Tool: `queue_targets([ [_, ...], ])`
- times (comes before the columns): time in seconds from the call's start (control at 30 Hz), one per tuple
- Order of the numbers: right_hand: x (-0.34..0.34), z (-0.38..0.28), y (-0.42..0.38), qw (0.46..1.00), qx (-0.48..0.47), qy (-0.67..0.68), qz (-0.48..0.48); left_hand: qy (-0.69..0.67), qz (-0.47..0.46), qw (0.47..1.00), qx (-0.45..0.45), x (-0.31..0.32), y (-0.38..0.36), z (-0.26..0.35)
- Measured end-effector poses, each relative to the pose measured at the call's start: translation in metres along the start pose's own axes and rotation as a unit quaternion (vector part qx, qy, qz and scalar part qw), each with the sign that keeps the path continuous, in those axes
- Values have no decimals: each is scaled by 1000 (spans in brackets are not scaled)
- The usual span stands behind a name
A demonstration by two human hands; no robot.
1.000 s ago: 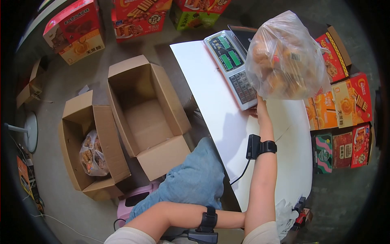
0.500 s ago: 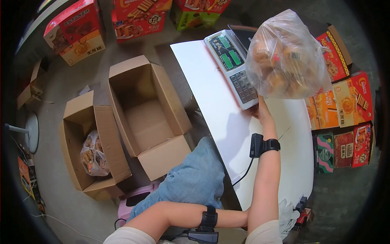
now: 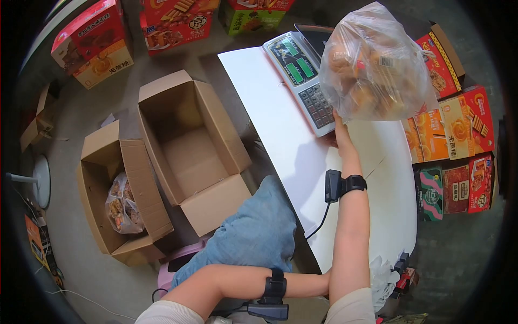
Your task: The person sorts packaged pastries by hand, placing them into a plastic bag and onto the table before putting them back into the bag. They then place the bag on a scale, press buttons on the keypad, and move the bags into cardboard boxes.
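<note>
My right hand [image 3: 341, 134] is at the front corner of a digital scale [image 3: 307, 89], thumb by the keypad and fingers curled against the side. A large clear plastic bag [image 3: 377, 67] full of round, brown-yellow packaged goods rests on the scale and hides its platform. The bag bulges just beyond my right hand. My left forearm crosses low in front of me; the left hand is hidden behind my right forearm.
The scale stands on a white table [image 3: 302, 178]. Left of it are an open carton [image 3: 189, 156] and another carton [image 3: 145, 189] holding a bag of snacks [image 3: 124, 205]. Gift boxes [image 3: 453, 132] line the right side; more red boxes [image 3: 175, 27] stand at the back. A crumpled plastic bag [image 3: 382, 281] lies near me.
The view has shifted a little, so the table, scale and bag appear slightly higher and further left. My right hand remains at the scale's corner; the bag stays on the scale.
</note>
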State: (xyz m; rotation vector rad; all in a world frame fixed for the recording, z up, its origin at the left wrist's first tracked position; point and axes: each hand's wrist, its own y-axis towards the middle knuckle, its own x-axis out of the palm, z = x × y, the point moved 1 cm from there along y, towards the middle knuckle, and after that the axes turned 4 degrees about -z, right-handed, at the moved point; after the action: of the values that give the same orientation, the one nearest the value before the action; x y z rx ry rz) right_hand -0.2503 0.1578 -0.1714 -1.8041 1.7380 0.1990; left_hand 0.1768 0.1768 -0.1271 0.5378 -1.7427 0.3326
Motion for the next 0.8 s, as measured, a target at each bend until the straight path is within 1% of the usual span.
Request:
queue_targets([
  [0.03,-1,8,8,997,0,-19,73,7,12,1000,-4,-3,2,-3],
  [0.07,0,-2,-2,997,0,-20,74,20,8,1000,-10,-2,6,-5],
  [0.13,11,-35,-39,997,28,34,66,63,-1,998,-14,7,4,2],
  [0.17,13,-32,-38,997,28,34,67,89,-8,996,-18,10,4,6],
  [0.23,19,-29,-36,992,-32,-3,120,137,-21,990,-21,18,4,14],
  [0.27,22,-31,-38,992,-32,-3,121,162,-26,986,-20,20,5,16],
  [0.33,26,-33,-43,978,-2,-98,186,202,-37,979,-18,24,7,20],
  [0.37,30,-37,-49,978,-3,-99,186,219,-41,975,-17,26,8,21],
  [0.43,37,-45,-62,962,20,-139,236,251,-46,967,-11,28,11,24],
  [0.47,38,-45,-62,962,19,-139,235,265,-48,963,-7,30,12,27],
  [0.53,41,-45,-64,950,19,-162,268,282,-52,958,-3,31,13,32],
  [0.57,43,-44,-64,950,20,-162,268,281,-51,958,-4,34,13,36],
  [0.63,45,-43,-65,943,18,-153,296,247,-2,965,-93,40,13,40],
  [0.67,46,-41,-65,942,18,-154,296,247,-3,965,-94,44,12,40],
  [0.73,50,-36,-64,936,-1,-141,322,185,27,977,-106,50,9,40],
  [0.77,52,-37,-66,936,-1,-142,321,184,27,977,-105,47,9,39],
  [0.8,53,-39,-68,934,0,-140,330,186,14,979,-81,44,8,38],
])
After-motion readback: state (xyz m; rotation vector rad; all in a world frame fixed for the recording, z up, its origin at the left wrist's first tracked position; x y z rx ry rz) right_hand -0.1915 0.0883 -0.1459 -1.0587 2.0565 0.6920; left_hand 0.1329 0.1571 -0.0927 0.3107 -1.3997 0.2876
